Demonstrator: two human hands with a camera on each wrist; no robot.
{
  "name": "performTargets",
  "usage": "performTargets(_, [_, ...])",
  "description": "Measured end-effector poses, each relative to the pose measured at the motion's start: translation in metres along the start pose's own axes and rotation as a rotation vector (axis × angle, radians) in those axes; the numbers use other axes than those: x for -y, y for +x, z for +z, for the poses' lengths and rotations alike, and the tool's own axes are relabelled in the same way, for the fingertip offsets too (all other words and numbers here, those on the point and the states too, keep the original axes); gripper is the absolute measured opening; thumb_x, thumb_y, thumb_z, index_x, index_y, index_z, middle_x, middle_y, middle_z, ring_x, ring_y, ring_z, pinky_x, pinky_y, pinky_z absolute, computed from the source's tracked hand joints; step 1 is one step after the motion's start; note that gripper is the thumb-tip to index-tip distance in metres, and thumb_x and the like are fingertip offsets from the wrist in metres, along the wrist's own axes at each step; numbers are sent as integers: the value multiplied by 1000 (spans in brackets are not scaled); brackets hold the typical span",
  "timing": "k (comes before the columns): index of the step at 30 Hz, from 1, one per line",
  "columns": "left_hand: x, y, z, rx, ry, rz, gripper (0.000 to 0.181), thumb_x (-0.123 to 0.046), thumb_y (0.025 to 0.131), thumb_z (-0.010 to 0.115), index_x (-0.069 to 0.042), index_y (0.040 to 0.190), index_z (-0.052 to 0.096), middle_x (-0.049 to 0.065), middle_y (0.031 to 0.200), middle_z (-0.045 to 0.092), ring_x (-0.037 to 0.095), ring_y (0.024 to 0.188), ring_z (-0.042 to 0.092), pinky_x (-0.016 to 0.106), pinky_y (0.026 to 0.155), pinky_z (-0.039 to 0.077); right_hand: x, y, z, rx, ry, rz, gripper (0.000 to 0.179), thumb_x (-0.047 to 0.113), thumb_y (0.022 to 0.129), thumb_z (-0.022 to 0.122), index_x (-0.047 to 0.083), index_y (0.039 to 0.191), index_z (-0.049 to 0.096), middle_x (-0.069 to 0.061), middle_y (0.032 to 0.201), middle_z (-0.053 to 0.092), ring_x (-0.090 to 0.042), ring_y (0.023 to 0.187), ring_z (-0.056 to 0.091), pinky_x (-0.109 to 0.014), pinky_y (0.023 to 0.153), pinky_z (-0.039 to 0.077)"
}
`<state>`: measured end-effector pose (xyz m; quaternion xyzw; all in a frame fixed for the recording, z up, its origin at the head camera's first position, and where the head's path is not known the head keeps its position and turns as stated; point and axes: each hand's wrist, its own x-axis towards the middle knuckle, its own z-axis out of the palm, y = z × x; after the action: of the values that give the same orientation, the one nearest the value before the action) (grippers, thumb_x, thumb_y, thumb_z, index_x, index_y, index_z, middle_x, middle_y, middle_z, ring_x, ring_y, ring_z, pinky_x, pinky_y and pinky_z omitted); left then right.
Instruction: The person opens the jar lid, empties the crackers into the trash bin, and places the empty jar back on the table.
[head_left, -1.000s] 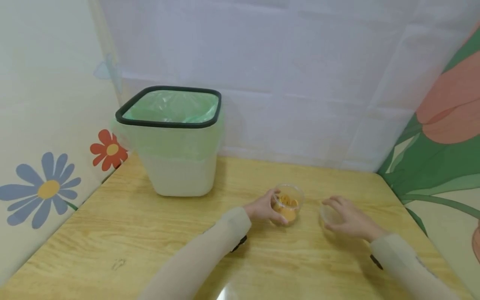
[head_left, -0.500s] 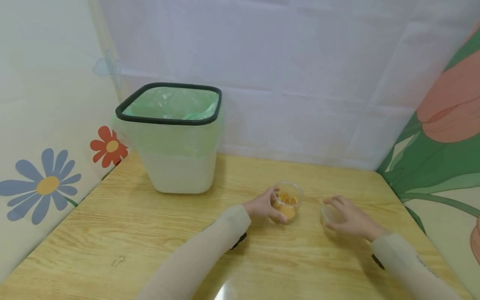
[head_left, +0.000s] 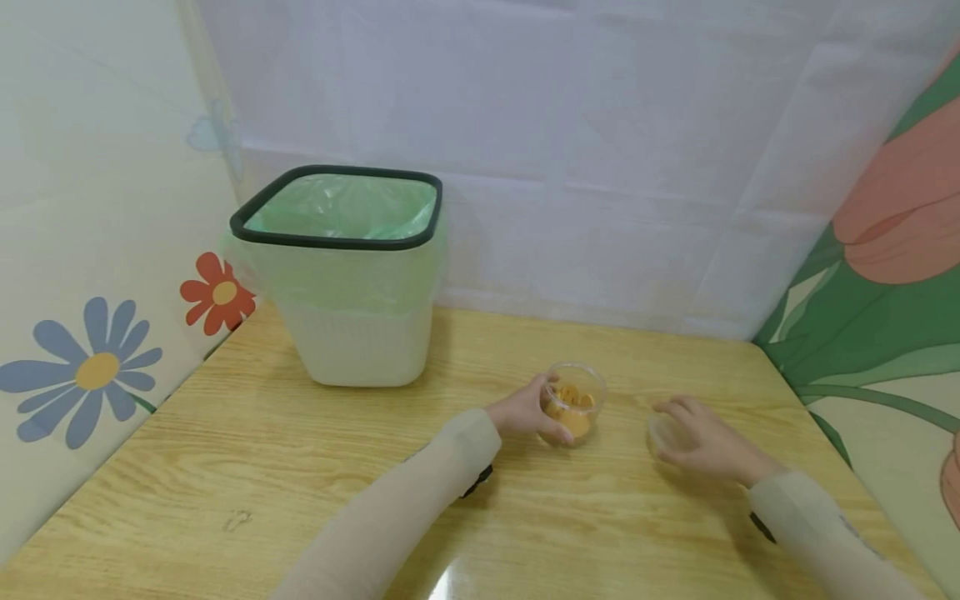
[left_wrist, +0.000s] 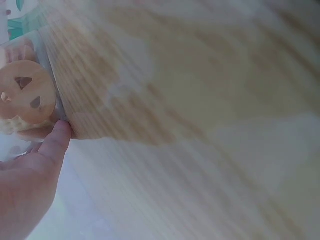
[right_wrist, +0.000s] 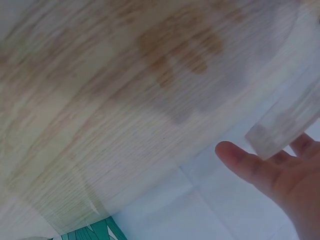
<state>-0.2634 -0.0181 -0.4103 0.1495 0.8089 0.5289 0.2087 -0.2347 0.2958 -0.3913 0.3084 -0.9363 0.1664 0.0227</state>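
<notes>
My left hand point(head_left: 528, 410) grips the side of a clear round plastic tub point(head_left: 576, 368), which stands without a cover on the wooden table. Several orange-yellow biscuits point(head_left: 574, 421) lie inside; in the left wrist view one round biscuit point(left_wrist: 30, 90) with cut-out holes shows through the clear wall, beside the thumb. To the right, my right hand point(head_left: 701, 440) holds a shallow clear plastic piece, which looks like a lid point(head_left: 663, 435), a short way above the tabletop. The right wrist view shows the lid point(right_wrist: 282, 131) partly, against the curved fingers; its far side runs out of frame.
At the back left of the table point(head_left: 247, 467) stands a white bin point(head_left: 363, 346) with a black rim and a green liner bag point(head_left: 345, 208). A white cloth hangs behind, and flower-patterned sheets border the left and right sides.
The right hand has shifted slightly right and toward the person, carrying the clear lid farther from the tub. The left hand and tub have stayed nearly still.
</notes>
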Motion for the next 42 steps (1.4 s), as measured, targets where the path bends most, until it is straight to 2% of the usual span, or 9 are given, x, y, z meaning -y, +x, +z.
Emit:
performTargets(14, [-5,-3,-1,-2,-26,4,101,-13,76,85,-9,153,19,22,142,40,34,131,39,49,110,29,-8,-3,4,27,0,38,66,33,84,77,-3,132,50,-31,130,46,-51,118,45,-65,93,40])
performTargets(24, [0,2,1,-4,-21,8,103,-15,74,87,-10,152,20,21,139,44,33,128,43,49,109,31,-13,-9,6,112,48,78,81,46,81,76,-1,139,44,-28,136,42,-49,117,49,-64,92,42])
performTargets(31, [-1,-1,3,-16,0,7,101,-16,74,86,-9,152,22,19,136,47,32,125,46,48,107,34,-17,-12,11,150,38,68,87,48,81,74,-4,141,41,-33,137,41,-52,121,44,-66,95,37])
performTargets(35, [-1,-3,4,-15,-11,7,101,-15,75,86,-9,152,21,19,136,46,32,125,46,48,107,34,-18,-14,11,172,27,45,92,48,81,74,-7,144,36,-36,144,33,-56,127,33,-71,97,29])
performTargets(39, [-1,-3,3,-15,-12,8,101,-16,75,86,-10,152,21,20,137,46,32,126,45,47,108,33,-17,-16,10,160,26,42,95,49,81,73,-8,146,31,-37,147,26,-59,129,28,-75,97,24])
performTargets(42, [-1,-2,2,-17,3,2,103,-16,74,86,-10,153,20,21,139,44,33,128,43,48,109,32,-17,-16,9,136,14,40,95,48,82,73,-8,146,31,-37,147,26,-58,129,29,-73,98,26])
